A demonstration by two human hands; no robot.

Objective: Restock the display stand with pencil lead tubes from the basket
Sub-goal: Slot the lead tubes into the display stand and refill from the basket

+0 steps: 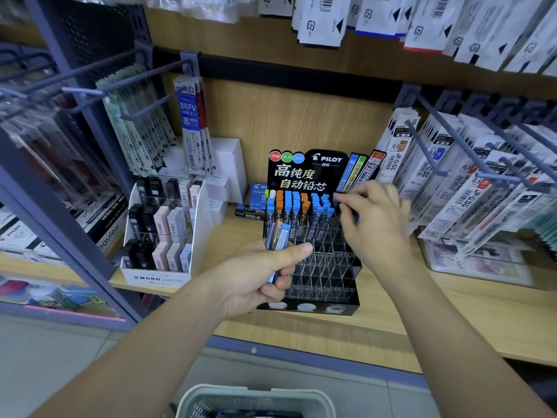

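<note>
Bare forearms; left hand (256, 276), right hand (375, 220) bare, nails apparently short.

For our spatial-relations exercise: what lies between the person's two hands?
In the head view, the stand's empty clear slots lie between the left hand, gripping tubes, and the right hand, pinching one tube.

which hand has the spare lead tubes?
The left hand, gripping a bundle of clear blue-capped pencil lead tubes in front of the black Pilot display stand. The right hand is at the filled back rows, apparently pinching a single tube.
</note>
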